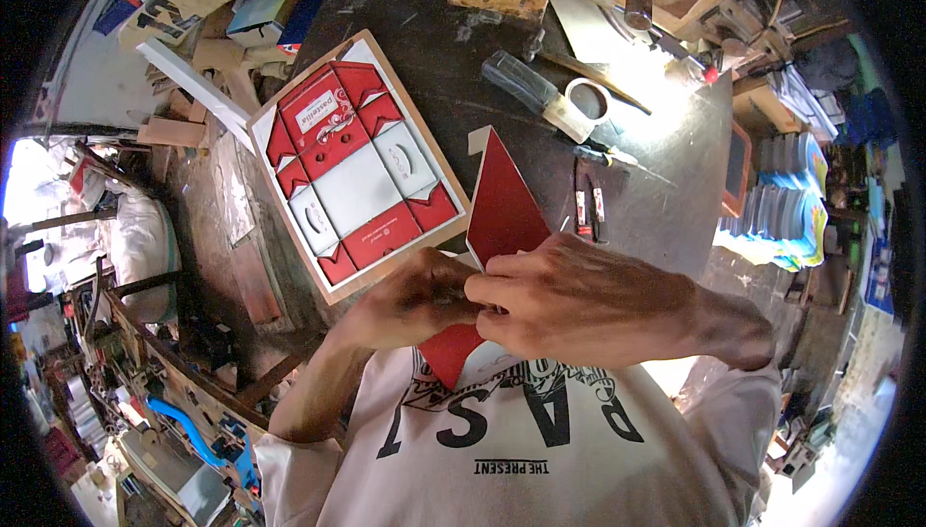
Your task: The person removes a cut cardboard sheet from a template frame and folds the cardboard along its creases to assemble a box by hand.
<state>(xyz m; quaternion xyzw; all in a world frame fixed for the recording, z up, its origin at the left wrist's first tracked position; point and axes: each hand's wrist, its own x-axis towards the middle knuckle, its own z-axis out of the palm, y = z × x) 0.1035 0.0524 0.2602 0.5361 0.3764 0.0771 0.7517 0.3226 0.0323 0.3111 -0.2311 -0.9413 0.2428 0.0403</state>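
Close to my chest, both hands work on a folded red card piece [506,209] with a white inner side. Its pointed upper part rises above my fingers, and a red lower flap hangs below them. My right hand [564,291] is closed on the card, with bent fingers pinching its edge. Beside it, touching the same piece, is my left hand [415,297], its fingers curled and partly hidden. A flat red and white box blank [371,180] lies on a brown board [446,228] to the left of the card.
Right of the card lie a tape roll [586,101], a pointed tool [622,161] and two slim cutters [589,207] on the dark table [666,165]. A white strip [198,93] leans at the left. Stacked blue printed sheets [791,204] stand at the right.
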